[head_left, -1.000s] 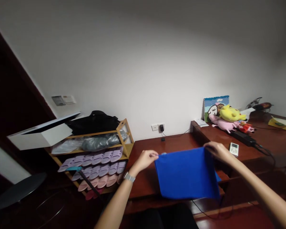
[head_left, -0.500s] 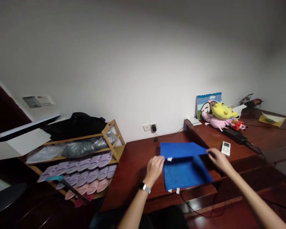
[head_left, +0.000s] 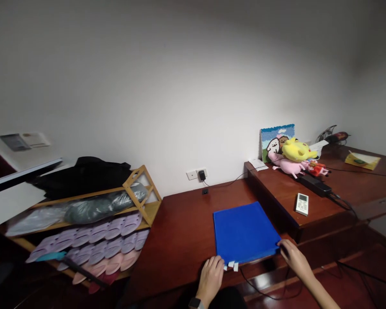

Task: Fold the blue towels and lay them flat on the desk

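A square blue fabric panel (head_left: 246, 234) lies flat on the dark red wooden table, like a folded-down fabric box with its top down. White tabs (head_left: 233, 265) stick out from its near edge. At its near left corner, my left hand (head_left: 211, 274) has its fingers curled over the edge; a watch is on that wrist. My right hand (head_left: 294, 257) pinches the near right corner between thumb and fingers. The underside and the layers below the panel are hidden.
A white remote (head_left: 302, 204) lies on the higher table at right, near plush toys (head_left: 297, 150), a power strip (head_left: 315, 185) and a tissue pack (head_left: 362, 160). Left stands a wooden rack (head_left: 152, 210) with slippers. A plug (head_left: 202, 175) sits in the wall socket; a cable hangs by the table's front.
The blue top panel, held raised over the blue base before, has come down flat and toward me. Both hands moved down with it, and the view shifted slightly.
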A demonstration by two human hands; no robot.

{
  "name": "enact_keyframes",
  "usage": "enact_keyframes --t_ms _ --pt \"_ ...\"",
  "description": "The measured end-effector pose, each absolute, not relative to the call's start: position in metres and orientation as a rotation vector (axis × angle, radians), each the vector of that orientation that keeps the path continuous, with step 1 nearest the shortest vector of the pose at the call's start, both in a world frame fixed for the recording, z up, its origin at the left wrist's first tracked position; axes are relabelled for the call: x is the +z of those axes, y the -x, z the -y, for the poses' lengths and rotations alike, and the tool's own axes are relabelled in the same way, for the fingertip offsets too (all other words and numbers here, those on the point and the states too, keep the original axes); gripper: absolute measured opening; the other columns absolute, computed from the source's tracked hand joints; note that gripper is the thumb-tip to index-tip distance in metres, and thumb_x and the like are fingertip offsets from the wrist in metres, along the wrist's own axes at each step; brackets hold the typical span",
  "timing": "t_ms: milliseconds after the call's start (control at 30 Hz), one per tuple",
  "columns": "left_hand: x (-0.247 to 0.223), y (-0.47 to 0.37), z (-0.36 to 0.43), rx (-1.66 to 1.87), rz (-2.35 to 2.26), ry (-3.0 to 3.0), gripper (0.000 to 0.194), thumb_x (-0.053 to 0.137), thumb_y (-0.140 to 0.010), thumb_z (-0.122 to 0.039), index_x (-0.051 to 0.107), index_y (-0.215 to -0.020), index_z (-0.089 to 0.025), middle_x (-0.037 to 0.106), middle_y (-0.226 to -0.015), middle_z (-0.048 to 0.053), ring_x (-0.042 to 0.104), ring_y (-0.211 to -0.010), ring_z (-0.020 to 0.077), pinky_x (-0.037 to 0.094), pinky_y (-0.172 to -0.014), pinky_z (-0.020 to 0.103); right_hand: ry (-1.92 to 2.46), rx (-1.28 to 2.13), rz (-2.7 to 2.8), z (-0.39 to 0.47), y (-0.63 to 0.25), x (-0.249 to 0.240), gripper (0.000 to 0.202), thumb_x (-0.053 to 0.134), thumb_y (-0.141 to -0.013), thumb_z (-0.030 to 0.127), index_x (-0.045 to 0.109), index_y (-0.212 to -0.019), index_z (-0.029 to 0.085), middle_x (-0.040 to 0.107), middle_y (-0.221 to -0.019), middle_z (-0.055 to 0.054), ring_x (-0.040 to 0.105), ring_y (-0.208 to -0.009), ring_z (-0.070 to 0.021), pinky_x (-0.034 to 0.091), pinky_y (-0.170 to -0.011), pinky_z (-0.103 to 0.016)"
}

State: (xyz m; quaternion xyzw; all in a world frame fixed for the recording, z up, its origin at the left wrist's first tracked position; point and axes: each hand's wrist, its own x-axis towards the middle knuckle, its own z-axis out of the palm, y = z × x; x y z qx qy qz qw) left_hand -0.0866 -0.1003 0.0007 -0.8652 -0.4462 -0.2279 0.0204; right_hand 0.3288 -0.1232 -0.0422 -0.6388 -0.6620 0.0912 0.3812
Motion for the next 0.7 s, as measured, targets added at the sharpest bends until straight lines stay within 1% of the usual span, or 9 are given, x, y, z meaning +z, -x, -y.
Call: enact_keyframes --t_ms 67,133,233,300,400,467,533,633,700 --pt "-0.005 0.088 0.103 -0.693 1.405 2.678 0.029 0.047 -0.097 -0.015 0.070 -0.110 -0.028 0.076 -0.113 0.004 0.070 -0.099 0.0245 0.054 -0.090 0.039 1.660 0.246 1.724 0.128 -0.325 -0.048 0.026 0.046 -0.088 0.034 0.070 -0.098 0.026 0.073 -0.107 -0.009 0.071 -0.100 -0.0261 0.056 -0.092 -0.039" --pt "-0.008 0.089 0.107 -0.712 1.438 2.666 0.029 0.049 -0.096 -0.014 0.069 -0.112 -0.029 0.074 -0.116 0.004 0.070 -0.101 0.0242 0.054 -0.091 0.039 1.710 0.232 1.713 0.133 -0.321 -0.055 0.028 0.048 -0.086 0.034 0.071 -0.099 0.026 0.072 -0.111 -0.010 0.069 -0.103 -0.0274 0.055 -0.094 -0.041" --pt "-0.006 0.089 0.111 -0.774 1.534 2.700 0.032 0.048 -0.092 -0.011 0.068 -0.108 -0.030 0.073 -0.113 0.003 0.069 -0.100 0.0234 0.054 -0.091 0.038 1.768 0.230 1.659 0.134 -0.320 -0.060 0.030 0.049 -0.085 0.039 0.073 -0.098 0.026 0.073 -0.113 -0.010 0.068 -0.105 -0.0293 0.054 -0.095 -0.045" --pt "-0.003 0.087 0.109 -0.900 1.654 2.739 0.028 0.047 -0.092 -0.014 0.068 -0.101 -0.029 0.072 -0.109 0.004 0.069 -0.099 0.0227 0.054 -0.091 0.037 1.755 0.247 1.575 0.129 -0.321 -0.059 0.034 0.049 -0.086 0.046 0.075 -0.094 0.025 0.072 -0.117 -0.012 0.067 -0.110 -0.0307 0.052 -0.100 -0.047" --pt "-0.004 0.081 0.098 -1.272 1.987 2.639 0.024 0.046 -0.093 -0.027 0.069 -0.100 -0.026 0.070 -0.113 0.008 0.071 -0.102 0.0238 0.056 -0.093 0.037 1.784 0.330 1.327 0.116 -0.325 -0.053 0.046 0.046 -0.082 0.056 0.075 -0.094 0.022 0.071 -0.120 -0.017 0.067 -0.116 -0.0325 0.050 -0.106 -0.047" --pt "-0.011 0.077 0.090 -1.490 2.331 2.437 0.029 0.051 -0.089 -0.036 0.069 -0.105 -0.022 0.070 -0.119 0.012 0.072 -0.104 0.0262 0.058 -0.092 0.038 1.863 0.434 1.183 0.107 -0.326 -0.049 0.051 0.044 -0.078 0.058 0.074 -0.095 0.020 0.074 -0.113 -0.018 0.070 -0.111 -0.0328 0.053 -0.101 -0.046" --pt "-0.019 0.073 0.084 -1.573 2.612 2.270 0.039 0.056 -0.083 -0.041 0.069 -0.110 -0.017 0.072 -0.120 0.015 0.073 -0.105 0.0278 0.058 -0.092 0.037 1.931 0.508 1.119 0.101 -0.325 -0.046 0.051 0.046 -0.075 0.059 0.074 -0.092 0.021 0.077 -0.104 -0.016 0.074 -0.101 -0.0329 0.057 -0.093 -0.044" --pt "-0.026 0.070 0.080 -1.444 2.702 2.291 0.050 0.058 -0.082 -0.044 0.066 -0.119 -0.012 0.075 -0.118 0.017 0.073 -0.108 0.0271 0.056 -0.095 0.034 1.980 0.524 1.116 0.096 -0.321 -0.044 0.045 0.055 -0.070 0.061 0.074 -0.087 0.024 0.078 -0.090 -0.012 0.076 -0.090 -0.0332 0.059 -0.083 -0.042" --pt "-0.025 0.069 0.079 -1.278 2.674 2.347 0.050 0.056 -0.085 -0.042 0.065 -0.123 -0.010 0.077 -0.115 0.017 0.073 -0.106 0.0254 0.055 -0.094 0.033 2.003 0.529 1.123 0.094 -0.317 -0.042 0.042 0.060 -0.067 0.060 0.074 -0.082 0.024 0.078 -0.081 -0.010 0.076 -0.083 -0.0328 0.059 -0.077 -0.041"
